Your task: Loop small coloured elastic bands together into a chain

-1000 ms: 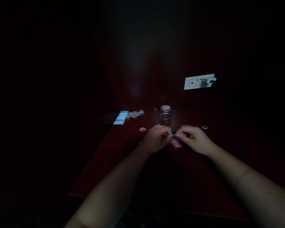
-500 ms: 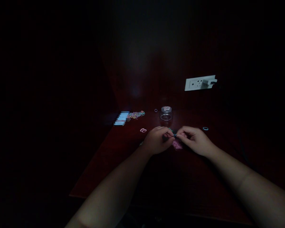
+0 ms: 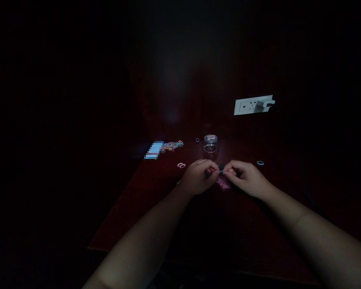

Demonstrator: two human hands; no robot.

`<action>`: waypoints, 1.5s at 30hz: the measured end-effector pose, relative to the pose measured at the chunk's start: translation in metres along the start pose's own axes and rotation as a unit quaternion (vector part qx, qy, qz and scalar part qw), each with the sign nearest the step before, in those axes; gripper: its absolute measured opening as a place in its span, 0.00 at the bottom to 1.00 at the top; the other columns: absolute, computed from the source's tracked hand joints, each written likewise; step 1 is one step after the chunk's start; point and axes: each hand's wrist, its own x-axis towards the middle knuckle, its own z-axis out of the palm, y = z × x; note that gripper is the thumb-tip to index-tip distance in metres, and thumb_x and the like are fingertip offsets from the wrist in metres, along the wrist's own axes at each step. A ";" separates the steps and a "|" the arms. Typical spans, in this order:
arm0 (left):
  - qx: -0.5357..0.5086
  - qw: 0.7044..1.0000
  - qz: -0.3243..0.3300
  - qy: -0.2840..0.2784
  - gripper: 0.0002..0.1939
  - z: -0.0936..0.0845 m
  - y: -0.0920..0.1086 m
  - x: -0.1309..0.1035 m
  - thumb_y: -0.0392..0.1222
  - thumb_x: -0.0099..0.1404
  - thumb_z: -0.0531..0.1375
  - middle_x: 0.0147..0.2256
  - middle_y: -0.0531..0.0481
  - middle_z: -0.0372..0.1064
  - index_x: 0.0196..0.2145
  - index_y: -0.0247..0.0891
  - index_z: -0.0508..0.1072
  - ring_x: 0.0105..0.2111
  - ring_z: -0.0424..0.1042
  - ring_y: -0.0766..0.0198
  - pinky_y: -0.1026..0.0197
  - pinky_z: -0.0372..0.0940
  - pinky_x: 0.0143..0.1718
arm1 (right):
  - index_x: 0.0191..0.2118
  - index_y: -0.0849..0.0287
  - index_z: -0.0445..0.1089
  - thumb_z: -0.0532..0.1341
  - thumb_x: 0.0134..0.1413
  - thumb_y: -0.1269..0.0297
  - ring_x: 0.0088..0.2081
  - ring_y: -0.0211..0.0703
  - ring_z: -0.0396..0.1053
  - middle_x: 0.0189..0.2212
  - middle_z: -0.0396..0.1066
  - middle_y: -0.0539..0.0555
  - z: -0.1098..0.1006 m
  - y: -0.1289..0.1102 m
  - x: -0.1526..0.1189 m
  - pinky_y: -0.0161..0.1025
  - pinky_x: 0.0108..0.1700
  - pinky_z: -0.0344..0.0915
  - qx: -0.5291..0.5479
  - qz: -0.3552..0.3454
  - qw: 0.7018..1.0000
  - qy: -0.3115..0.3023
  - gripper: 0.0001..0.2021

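Between my fingertips a small blue hair tie (image 3: 221, 171) is stretched into a thin double strand. My left hand (image 3: 200, 176) pinches its left end, and my right hand (image 3: 246, 176) pinches the other. Just below the fingers lies a pink bunch of strands or bands (image 3: 224, 183), partly covered by my hands. A bit of green shows behind the fingertips, too small to make out. Two pink hair ties (image 3: 181, 165) lie left of my left hand, and a teal hair tie (image 3: 260, 163) rests beyond my right hand.
A clear lidded jar (image 3: 210, 144) stands behind my hands, with a small pale ring (image 3: 197, 140) beside it. Farther left, a heap of colourful hair ties (image 3: 173, 145) lies by a lit phone (image 3: 154, 150). A wall socket (image 3: 254, 105) holds a plug. The dark red table (image 3: 132, 212) is dimly lit.
The blue hair tie between my fingertips is drawn into a straighter, slightly longer strand. My hands have barely shifted; the other objects stay where they were.
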 end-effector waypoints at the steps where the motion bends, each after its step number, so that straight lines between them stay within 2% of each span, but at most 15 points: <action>1: 0.002 1.000 -0.002 -0.003 0.03 0.000 0.000 0.000 0.39 0.64 0.58 0.31 0.51 0.72 0.34 0.38 0.72 0.32 0.70 0.65 0.62 0.66 0.36 | 0.33 0.60 0.71 0.59 0.59 0.58 0.25 0.37 0.59 0.22 0.63 0.49 0.000 0.000 0.000 0.35 0.28 0.59 0.001 0.001 1.000 0.000 0.10; 17: -0.002 1.000 -0.001 0.011 0.03 0.001 -0.003 0.000 0.39 0.63 0.59 0.31 0.51 0.72 0.35 0.38 0.72 0.32 0.70 0.65 0.61 0.66 0.36 | 0.32 0.59 0.70 0.61 0.57 0.61 0.24 0.36 0.57 0.22 0.60 0.47 0.000 0.000 0.000 0.35 0.28 0.58 0.011 0.012 1.000 0.003 0.07; 38: 0.023 1.000 0.001 0.000 0.04 0.001 -0.002 -0.001 0.38 0.65 0.58 0.31 0.52 0.72 0.33 0.39 0.72 0.32 0.69 0.65 0.61 0.65 0.37 | 0.33 0.59 0.68 0.59 0.58 0.61 0.25 0.36 0.58 0.22 0.60 0.47 -0.001 -0.001 -0.001 0.35 0.28 0.58 0.014 0.014 1.000 -0.008 0.07; 42: 0.031 1.000 0.003 -0.002 0.04 -0.005 -0.002 0.001 0.39 0.65 0.58 0.31 0.52 0.72 0.33 0.39 0.72 0.33 0.69 0.64 0.61 0.65 0.38 | 0.33 0.59 0.69 0.59 0.58 0.62 0.25 0.36 0.58 0.23 0.61 0.47 -0.001 -0.003 -0.001 0.35 0.29 0.58 0.003 0.016 1.000 -0.003 0.07; 45: 0.039 0.999 -0.018 0.023 0.03 -0.016 -0.008 0.001 0.38 0.64 0.58 0.31 0.51 0.72 0.33 0.39 0.73 0.33 0.69 0.64 0.61 0.65 0.37 | 0.33 0.59 0.69 0.59 0.58 0.62 0.25 0.36 0.58 0.23 0.61 0.48 -0.001 -0.004 0.000 0.35 0.28 0.57 0.015 0.015 1.000 0.001 0.07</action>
